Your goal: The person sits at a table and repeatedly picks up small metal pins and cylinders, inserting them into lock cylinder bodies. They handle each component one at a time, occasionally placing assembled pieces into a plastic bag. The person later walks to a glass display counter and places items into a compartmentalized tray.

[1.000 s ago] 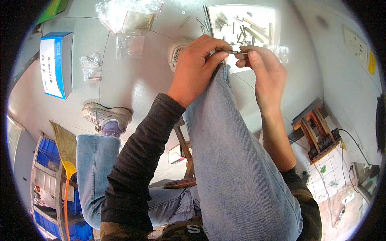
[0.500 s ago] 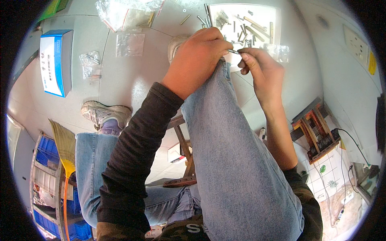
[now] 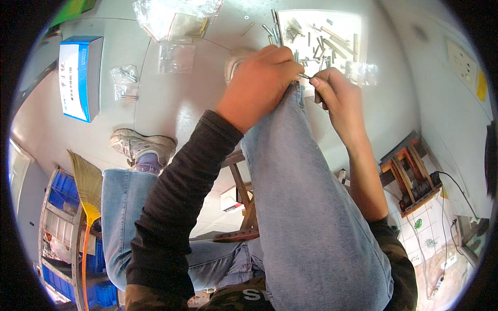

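Above my raised knee, my left hand (image 3: 263, 85) is closed, its fingers pinching one end of a small slim metal pin (image 3: 304, 76). The thumb and fingertips of my right hand (image 3: 338, 98) pinch the pin's other end, so it spans the short gap between both hands. My left fingers partly cover the pin. Just beyond the hands lies a white tray (image 3: 350, 22) with several loose metal pins and longer rods (image 3: 336, 44) in it. A few more pins (image 3: 274, 32) lie along its left edge.
Clear plastic bags (image 3: 176, 58) and a small bag of parts (image 3: 124, 82) lie on the floor to the left, near a blue-and-white box (image 3: 80, 78). A broom (image 3: 87, 181) leans by a shelf with blue bins (image 3: 63, 192). A wooden stool (image 3: 407, 179) stands at right.
The whole view has shifted slightly, with the scene moving right and down. My right hand is a little closer to my left, and both still hold the pin.
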`<state>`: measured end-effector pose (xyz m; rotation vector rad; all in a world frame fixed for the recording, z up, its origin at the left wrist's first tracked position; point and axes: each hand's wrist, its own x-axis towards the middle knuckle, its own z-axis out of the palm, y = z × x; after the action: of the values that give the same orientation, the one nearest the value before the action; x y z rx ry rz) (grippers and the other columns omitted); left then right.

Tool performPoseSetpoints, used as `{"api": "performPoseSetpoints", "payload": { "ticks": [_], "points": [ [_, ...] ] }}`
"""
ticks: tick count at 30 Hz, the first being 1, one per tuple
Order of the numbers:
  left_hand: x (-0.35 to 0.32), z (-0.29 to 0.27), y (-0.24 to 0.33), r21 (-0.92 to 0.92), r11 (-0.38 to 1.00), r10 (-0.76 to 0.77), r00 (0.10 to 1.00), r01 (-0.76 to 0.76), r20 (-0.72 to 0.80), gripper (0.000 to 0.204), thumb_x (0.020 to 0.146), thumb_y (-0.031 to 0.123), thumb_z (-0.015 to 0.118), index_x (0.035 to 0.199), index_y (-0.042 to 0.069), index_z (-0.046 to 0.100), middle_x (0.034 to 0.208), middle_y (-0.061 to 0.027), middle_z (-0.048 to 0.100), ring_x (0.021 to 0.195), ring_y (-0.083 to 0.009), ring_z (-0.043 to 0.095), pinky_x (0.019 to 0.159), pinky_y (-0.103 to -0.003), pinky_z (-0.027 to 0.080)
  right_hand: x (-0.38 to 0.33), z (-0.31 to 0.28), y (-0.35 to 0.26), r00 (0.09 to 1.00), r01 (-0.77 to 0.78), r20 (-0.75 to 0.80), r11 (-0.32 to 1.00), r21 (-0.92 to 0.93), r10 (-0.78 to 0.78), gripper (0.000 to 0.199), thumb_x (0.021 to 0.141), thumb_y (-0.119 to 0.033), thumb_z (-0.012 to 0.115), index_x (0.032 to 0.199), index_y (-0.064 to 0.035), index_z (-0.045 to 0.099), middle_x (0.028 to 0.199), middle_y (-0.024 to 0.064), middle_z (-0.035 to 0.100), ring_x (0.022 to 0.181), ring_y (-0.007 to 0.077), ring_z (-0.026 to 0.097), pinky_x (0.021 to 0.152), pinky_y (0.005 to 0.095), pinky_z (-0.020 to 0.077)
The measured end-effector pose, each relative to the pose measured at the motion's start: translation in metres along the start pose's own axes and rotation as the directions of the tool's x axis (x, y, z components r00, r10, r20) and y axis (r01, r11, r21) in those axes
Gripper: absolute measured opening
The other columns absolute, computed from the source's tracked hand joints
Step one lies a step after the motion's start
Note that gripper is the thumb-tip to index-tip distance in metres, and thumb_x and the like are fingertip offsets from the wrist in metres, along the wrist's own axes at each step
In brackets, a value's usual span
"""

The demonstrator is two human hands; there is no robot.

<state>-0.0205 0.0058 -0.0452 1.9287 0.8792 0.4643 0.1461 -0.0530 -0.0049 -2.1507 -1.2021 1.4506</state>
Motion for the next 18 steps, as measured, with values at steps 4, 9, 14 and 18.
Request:
{"api": "performPoseSetpoints", "payload": {
  "ticks": [4,9,14,18],
  "points": [
    [-0.009,-0.001,-0.002,-0.165,0.983,-0.078,0.995,0.086,0.054,0.011,0.077,0.011,0.058,0.086,0.006,0.062,0.078,-0.0084,0.056,0.075,-0.0258,0.056,0.067,-0.033,0.045,-0.005,0.006,0.005,0.983,0.181,-0.047,0.983,0.043,-0.179,0.013,0.082,-0.015,0.061,0.083,-0.0022,0.058,0.064,0.0073,0.058,0.055,0.0122,0.054,0.052,0.0261,0.0431],
    [-0.015,-0.003,-0.004,-0.163,0.984,-0.072,0.997,0.074,0.021,0.012,0.075,0.009,0.061,0.086,0.005,0.062,0.078,-0.0083,0.057,0.073,-0.0258,0.056,0.066,-0.033,0.045,-0.007,0.011,0.006,0.976,0.216,0.02,0.976,-0.017,-0.216,0.016,0.086,-0.016,0.058,0.081,-0.0004,0.056,0.062,0.0025,0.054,0.058,0.0067,0.049,0.053,0.0208,0.0397],
    [-0.014,-0.004,-0.001,-0.061,0.997,-0.051,0.997,0.047,-0.062,0.012,0.073,0.009,0.064,0.085,0.006,0.063,0.079,-0.0072,0.057,0.075,-0.0251,0.056,0.068,-0.033,0.046,0.005,0.009,0.004,0.983,-0.07,0.179,0.987,0.143,0.044,0.024,0.088,-0.022,0.054,0.077,-0.0007,0.055,0.055,0.0052,0.051,0.05,0.0111,0.048,0.05,0.0247,0.0395],
    [-0.011,-0.001,-0.006,-0.038,0.999,-0.024,0.994,0.02,-0.102,0.013,0.072,0.008,0.062,0.084,0.005,0.062,0.078,-0.0067,0.055,0.073,-0.0253,0.054,0.066,-0.034,0.045,0.011,0.009,0.004,0.963,-0.18,0.239,0.961,0.211,0.128,0.023,0.086,-0.019,0.056,0.073,-0.0004,0.054,0.055,0.0066,0.052,0.048,0.0133,0.048,0.049,0.0264,0.0398]
  ]
}}
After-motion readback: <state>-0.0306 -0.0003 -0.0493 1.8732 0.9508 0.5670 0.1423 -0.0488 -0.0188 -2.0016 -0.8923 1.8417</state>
